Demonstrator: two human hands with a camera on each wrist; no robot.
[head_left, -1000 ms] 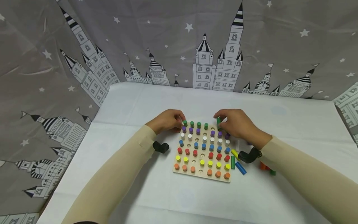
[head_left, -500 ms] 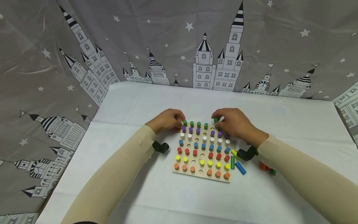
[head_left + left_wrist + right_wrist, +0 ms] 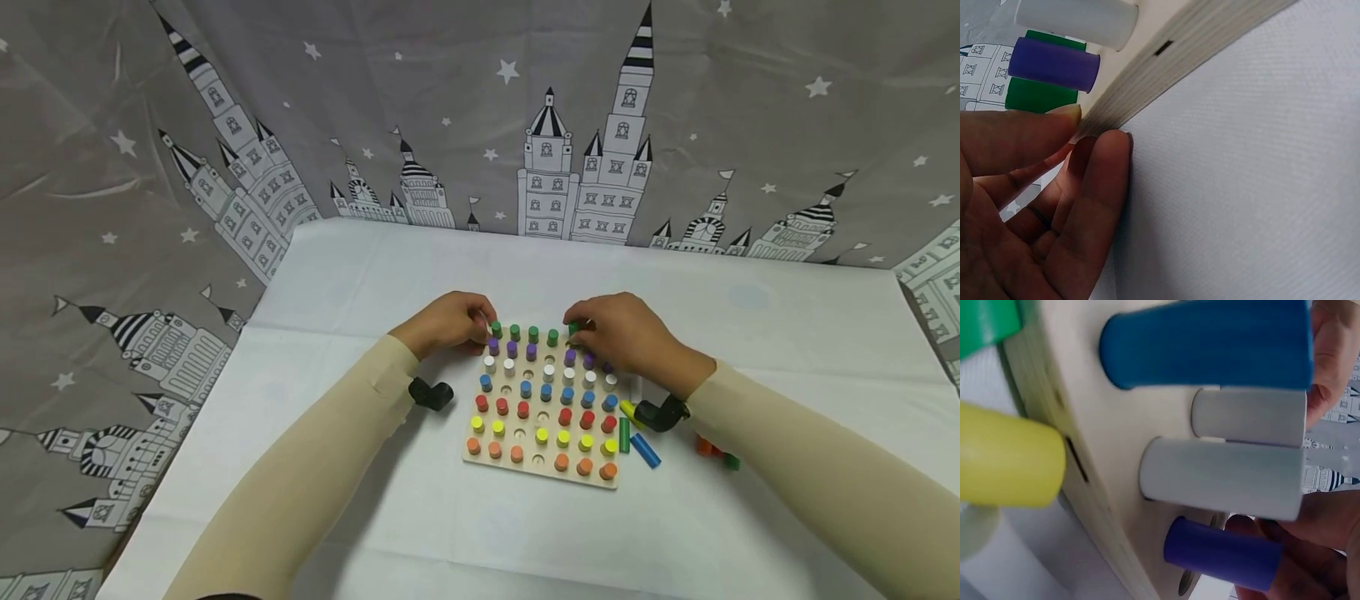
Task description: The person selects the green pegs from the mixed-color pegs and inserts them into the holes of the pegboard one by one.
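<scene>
A wooden pegboard [image 3: 528, 468] holds rows of colored pegs, one color per row, with a few bare holes. At its far left corner my left hand [image 3: 448, 322] pinches the board's edge, thumb on the top side and fingers against the side in the left wrist view. My right hand [image 3: 628, 335] grips a green peg [image 3: 573, 328] over the far green row, at the hole right of the fourth peg. In the right wrist view, a purple peg [image 3: 1222, 553] and white pegs partly cover that hand, and the green peg is hidden.
Right of the board lie a loose yellow peg [image 3: 628, 410], a green peg [image 3: 624, 435] and a blue peg [image 3: 645, 450]. Orange and green pieces [image 3: 705, 446] lie partly behind the right sleeve. A grey castle-print curtain [image 3: 450, 83] borders the white table [image 3: 420, 533].
My right hand has moved a little left and lower with the green peg, from beyond the board's edge to the hole in the far row. My left hand has stayed put.
</scene>
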